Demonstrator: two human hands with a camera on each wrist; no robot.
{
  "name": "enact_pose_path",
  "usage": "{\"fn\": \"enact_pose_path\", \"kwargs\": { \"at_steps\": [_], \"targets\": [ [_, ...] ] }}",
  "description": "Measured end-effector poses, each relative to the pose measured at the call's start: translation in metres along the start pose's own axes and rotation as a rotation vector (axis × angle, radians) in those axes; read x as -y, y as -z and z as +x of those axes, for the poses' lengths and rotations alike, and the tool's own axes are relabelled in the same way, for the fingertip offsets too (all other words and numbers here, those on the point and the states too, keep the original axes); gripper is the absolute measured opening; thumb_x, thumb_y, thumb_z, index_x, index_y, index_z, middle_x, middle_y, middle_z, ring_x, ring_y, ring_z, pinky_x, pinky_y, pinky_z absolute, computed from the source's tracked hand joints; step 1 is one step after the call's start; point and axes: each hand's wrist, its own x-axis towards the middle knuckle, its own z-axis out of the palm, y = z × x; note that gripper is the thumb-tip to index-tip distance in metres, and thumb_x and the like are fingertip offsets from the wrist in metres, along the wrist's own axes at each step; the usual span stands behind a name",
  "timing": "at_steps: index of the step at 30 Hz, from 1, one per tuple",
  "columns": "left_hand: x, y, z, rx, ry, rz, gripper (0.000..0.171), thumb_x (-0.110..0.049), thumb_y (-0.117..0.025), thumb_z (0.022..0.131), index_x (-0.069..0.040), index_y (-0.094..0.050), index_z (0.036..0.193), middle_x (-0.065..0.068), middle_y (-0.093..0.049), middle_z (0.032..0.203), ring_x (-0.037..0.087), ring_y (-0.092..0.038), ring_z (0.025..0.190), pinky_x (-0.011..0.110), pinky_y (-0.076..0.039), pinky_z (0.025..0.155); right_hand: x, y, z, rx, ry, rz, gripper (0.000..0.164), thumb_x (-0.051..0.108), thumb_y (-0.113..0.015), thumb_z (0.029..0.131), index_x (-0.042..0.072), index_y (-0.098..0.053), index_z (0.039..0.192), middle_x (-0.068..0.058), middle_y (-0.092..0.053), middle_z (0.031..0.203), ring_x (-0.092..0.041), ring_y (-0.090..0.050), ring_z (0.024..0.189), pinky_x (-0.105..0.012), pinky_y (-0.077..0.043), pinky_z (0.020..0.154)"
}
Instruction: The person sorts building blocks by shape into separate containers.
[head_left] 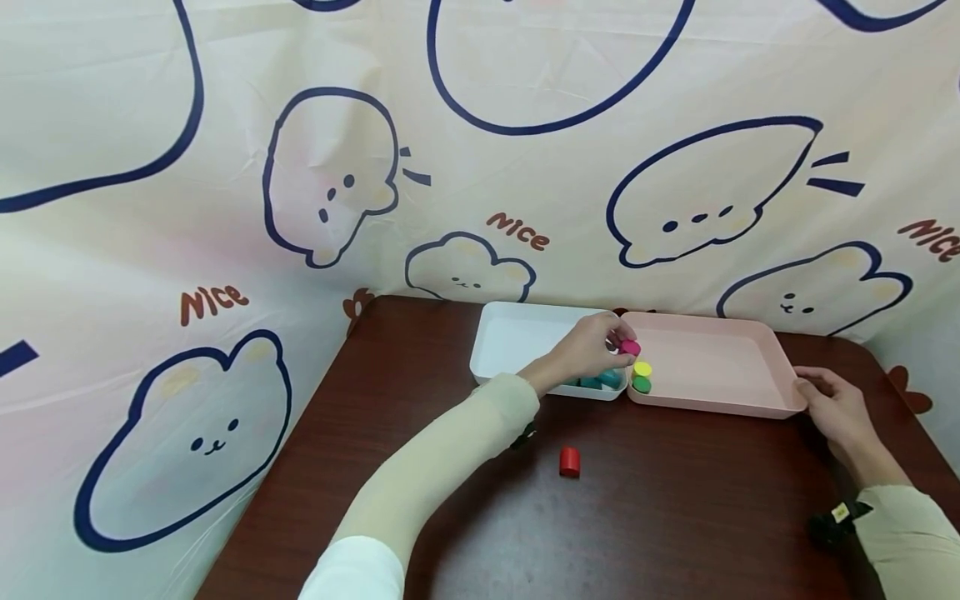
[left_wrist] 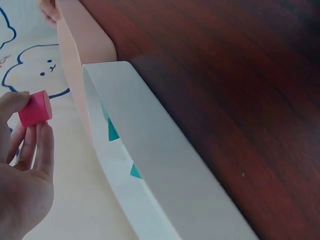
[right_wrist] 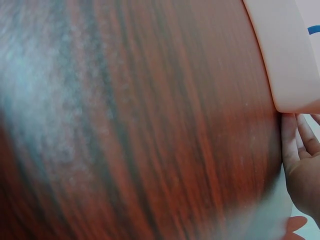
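Observation:
My left hand point(head_left: 592, 350) pinches a magenta cylinder block point(head_left: 630, 347) between thumb and fingertips, above where the two trays meet. The left wrist view shows that cylinder point(left_wrist: 35, 108) held clear of the trays. Under the hand, the white tray point(head_left: 510, 342) holds several teal blocks point(head_left: 609, 379), partly hidden. Yellow point(head_left: 642, 368) and green point(head_left: 641, 385) round-topped blocks stand at the left end of the pink tray point(head_left: 712, 358). At that tray's right end, my right hand point(head_left: 840, 412) touches the outer wall with fairly straight fingers, as the hand point(right_wrist: 305, 175) shows in the right wrist view.
A red cylinder block point(head_left: 570, 462) lies on the dark brown table point(head_left: 675, 500) in front of the trays. Behind the table's back edge hangs a pale cloth point(head_left: 570, 192) with bear drawings.

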Motion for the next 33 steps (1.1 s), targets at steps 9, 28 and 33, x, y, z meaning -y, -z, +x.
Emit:
{"fn": "enact_pose_path", "kwargs": {
  "at_steps": [9,28,33],
  "targets": [
    [0.004,-0.013,0.011,-0.055,0.1,-0.083,0.03,-0.017,-0.084,0.093,-0.012,-0.07,0.119,-0.003,-0.064,0.111,0.011,-0.065,0.101,0.008,-0.053,0.077,0.0,0.001,0.001,-0.008,-0.009,-0.002,0.049,0.033,-0.044,0.113,-0.003,-0.05,0.146,-0.02,-0.051,0.132,-0.012,-0.051,0.091,-0.012,-0.049,0.064],
    [0.008,-0.036,0.025,-0.12,0.17,-0.073,0.028,-0.016,-0.084,0.094,-0.012,-0.07,0.117,-0.004,-0.061,0.107,0.008,-0.063,0.098,0.008,-0.053,0.078,0.0,0.0,0.0,0.008,0.011,-0.005,0.05,0.034,-0.044,0.113,-0.004,-0.049,0.145,-0.023,-0.05,0.136,-0.009,-0.051,0.092,-0.01,-0.048,0.065],
    [0.011,-0.038,0.026,-0.14,0.21,-0.07,0.028,-0.017,-0.084,0.094,-0.014,-0.07,0.118,-0.004,-0.063,0.109,0.01,-0.064,0.101,0.009,-0.053,0.08,-0.001,0.001,0.001,0.008,0.015,-0.01,0.05,0.033,-0.043,0.113,-0.004,-0.049,0.145,-0.024,-0.049,0.137,-0.009,-0.05,0.092,-0.009,-0.048,0.065]
  ]
}}
